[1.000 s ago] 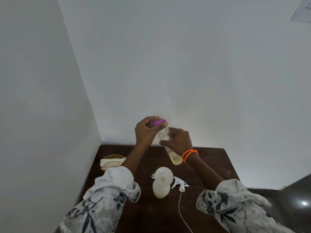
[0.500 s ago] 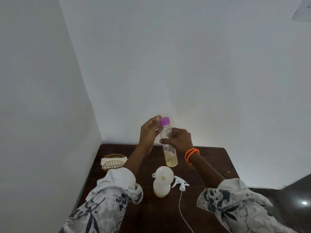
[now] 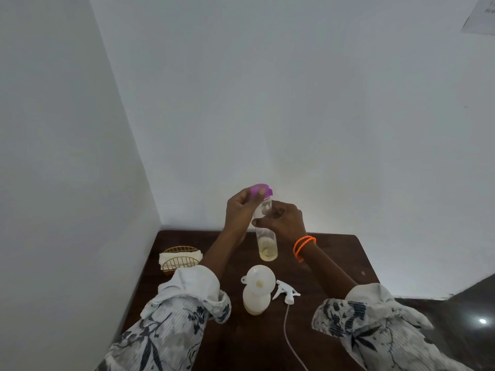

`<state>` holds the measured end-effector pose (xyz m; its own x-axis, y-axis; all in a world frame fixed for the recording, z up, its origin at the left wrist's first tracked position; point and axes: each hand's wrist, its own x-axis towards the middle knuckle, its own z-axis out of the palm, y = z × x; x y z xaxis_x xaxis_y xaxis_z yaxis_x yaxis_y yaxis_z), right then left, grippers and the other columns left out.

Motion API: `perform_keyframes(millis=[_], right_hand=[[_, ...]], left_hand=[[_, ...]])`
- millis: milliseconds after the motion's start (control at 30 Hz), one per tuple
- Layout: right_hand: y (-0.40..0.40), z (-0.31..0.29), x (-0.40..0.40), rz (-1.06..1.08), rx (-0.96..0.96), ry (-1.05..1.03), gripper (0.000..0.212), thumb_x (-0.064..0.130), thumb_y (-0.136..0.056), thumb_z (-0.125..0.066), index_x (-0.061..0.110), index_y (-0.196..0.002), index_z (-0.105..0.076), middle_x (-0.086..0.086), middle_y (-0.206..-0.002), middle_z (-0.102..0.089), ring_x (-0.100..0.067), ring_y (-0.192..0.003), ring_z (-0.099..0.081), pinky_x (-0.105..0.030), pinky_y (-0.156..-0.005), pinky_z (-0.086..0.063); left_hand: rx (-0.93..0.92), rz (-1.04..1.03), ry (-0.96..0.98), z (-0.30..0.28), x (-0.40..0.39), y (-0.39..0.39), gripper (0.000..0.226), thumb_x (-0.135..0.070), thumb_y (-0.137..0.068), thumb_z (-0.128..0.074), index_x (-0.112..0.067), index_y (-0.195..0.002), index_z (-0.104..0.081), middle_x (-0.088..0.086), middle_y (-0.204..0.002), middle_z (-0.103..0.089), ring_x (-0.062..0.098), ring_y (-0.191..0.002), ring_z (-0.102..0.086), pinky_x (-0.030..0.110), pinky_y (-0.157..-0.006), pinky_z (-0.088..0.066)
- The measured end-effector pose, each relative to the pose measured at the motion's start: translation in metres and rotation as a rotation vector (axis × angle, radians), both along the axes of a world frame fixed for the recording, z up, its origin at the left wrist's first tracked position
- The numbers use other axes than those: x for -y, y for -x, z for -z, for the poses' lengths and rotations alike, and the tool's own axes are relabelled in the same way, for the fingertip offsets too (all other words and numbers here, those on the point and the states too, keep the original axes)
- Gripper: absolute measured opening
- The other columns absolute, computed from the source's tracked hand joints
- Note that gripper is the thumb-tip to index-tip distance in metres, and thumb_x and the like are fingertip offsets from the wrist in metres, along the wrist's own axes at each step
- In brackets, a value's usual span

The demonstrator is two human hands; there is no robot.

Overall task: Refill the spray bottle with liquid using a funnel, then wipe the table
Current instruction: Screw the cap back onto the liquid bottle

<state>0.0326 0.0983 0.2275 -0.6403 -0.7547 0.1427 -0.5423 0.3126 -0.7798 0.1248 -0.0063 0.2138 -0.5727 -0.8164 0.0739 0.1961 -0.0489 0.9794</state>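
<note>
Head view: white walls (image 3: 294,103) meet in a corner behind a dark wooden table (image 3: 348,253), which fills the lower middle. Two arms in floral sleeves (image 3: 171,325) reach out over the table from the near edge.

Standing on the table near its centre is the spray bottle (image 3: 255,299), a pale, squat body with some yellowish liquid at the bottom. A white funnel (image 3: 259,278) sits in its neck. Just right of the spray bottle lies its white trigger head (image 3: 285,290), apart from the bottle, with a thin dip tube (image 3: 290,341) trailing toward the near edge.

Held above the table, behind the spray bottle, is a clear refill bottle (image 3: 266,236), roughly upright, with a little yellow liquid in its base. The right hand (image 3: 284,222) has its fingers curled round the bottle's upper body (an orange bead bracelet (image 3: 304,246) circles that wrist). The left hand (image 3: 241,207) pinches the purple cap (image 3: 261,190) at the top; whether the cap is seated on the neck or lifted off it I cannot tell.

At the table's far left corner, well apart from the spray bottle, a gold wire holder (image 3: 180,259) keeps a folded white cloth (image 3: 166,259).
</note>
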Motion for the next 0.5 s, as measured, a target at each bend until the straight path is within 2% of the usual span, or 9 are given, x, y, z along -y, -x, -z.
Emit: perform_keyframes(millis=[100, 200, 233, 300, 367, 433, 500], right_hand=[[-0.0016, 0.0005, 0.0001, 0.015, 0.041, 0.042, 0.031, 0.044, -0.063, -0.087, 0.021, -0.077, -0.073, 0.006, -0.072, -0.074, -0.013, -0.072, -0.07, -0.029, -0.071, -0.056], [-0.001, 0.0027, -0.0013, 0.017, 0.088, 0.066, 0.032, 0.044, -0.062, -0.088, 0.023, -0.082, -0.075, 0.008, -0.076, -0.075, -0.011, -0.075, -0.072, -0.027, -0.073, -0.058], [-0.0016, 0.0016, -0.0019, 0.015, 0.09, 0.07, 0.03, 0.04, -0.063, -0.09, 0.023, -0.082, -0.075, 0.008, -0.076, -0.075, -0.01, -0.075, -0.071, -0.023, -0.071, -0.056], [-0.0029, -0.0013, -0.0021, 0.004, 0.076, 0.073, 0.026, 0.035, -0.065, -0.091, 0.022, -0.082, -0.075, 0.007, -0.074, -0.075, -0.01, -0.074, -0.071, -0.019, -0.069, -0.053], [-0.0052, -0.0037, -0.002, -0.014, 0.056, 0.066, 0.024, 0.034, -0.067, -0.09, 0.022, -0.081, -0.074, 0.008, -0.072, -0.074, -0.01, -0.072, -0.07, -0.019, -0.068, -0.052], [-0.0063, -0.0048, -0.0019, -0.013, 0.057, 0.071, 0.022, 0.035, -0.067, -0.089, 0.026, -0.079, -0.073, 0.008, -0.072, -0.073, -0.01, -0.072, -0.071, -0.022, -0.068, -0.054], [-0.0057, -0.0038, -0.0017, -0.007, 0.092, 0.087, 0.022, 0.035, -0.066, -0.09, 0.032, -0.078, -0.072, 0.011, -0.073, -0.073, -0.005, -0.072, -0.07, -0.019, -0.067, -0.053]], left_hand=[[0.003, -0.071, -0.021, -0.0002, 0.0023, 0.0009, 0.061, -0.065, -0.078, -0.076, -0.018, -0.117, -0.071, 0.003, -0.116, -0.075, 0.025, -0.112, -0.071, 0.048, -0.099, -0.059], [0.016, -0.099, -0.043, 0.0007, 0.0051, 0.0007, 0.039, -0.045, -0.1, -0.062, -0.011, -0.116, -0.069, 0.011, -0.117, -0.073, 0.033, -0.113, -0.07, 0.049, -0.099, -0.059], [0.011, -0.086, -0.049, 0.001, 0.0054, 0.0006, 0.038, -0.043, -0.103, -0.056, -0.01, -0.116, -0.07, 0.012, -0.116, -0.073, 0.032, -0.113, -0.07, 0.049, -0.1, -0.058], [-0.002, -0.047, -0.067, -0.0023, 0.0028, -0.0013, 0.054, -0.057, -0.1, -0.049, -0.011, -0.115, -0.072, 0.013, -0.114, -0.075, 0.029, -0.11, -0.071, 0.045, -0.101, -0.058], [0.001, -0.013, -0.05, -0.0027, 0.0025, -0.001, 0.066, -0.072, -0.09, -0.055, -0.013, -0.115, -0.073, 0.011, -0.113, -0.076, 0.027, -0.109, -0.072, 0.042, -0.1, -0.058], [0.027, -0.022, 0.003, -0.003, 0.0018, -0.0001, 0.07, -0.074, -0.077, -0.069, -0.018, -0.119, -0.072, 0.003, -0.114, -0.076, 0.023, -0.111, -0.071, 0.041, -0.099, -0.058], [0.047, -0.074, -0.012, -0.0031, 0.0026, 0.0, 0.069, -0.072, -0.076, -0.073, -0.018, -0.119, -0.068, 0.003, -0.116, -0.073, 0.023, -0.112, -0.07, 0.045, -0.099, -0.059]])
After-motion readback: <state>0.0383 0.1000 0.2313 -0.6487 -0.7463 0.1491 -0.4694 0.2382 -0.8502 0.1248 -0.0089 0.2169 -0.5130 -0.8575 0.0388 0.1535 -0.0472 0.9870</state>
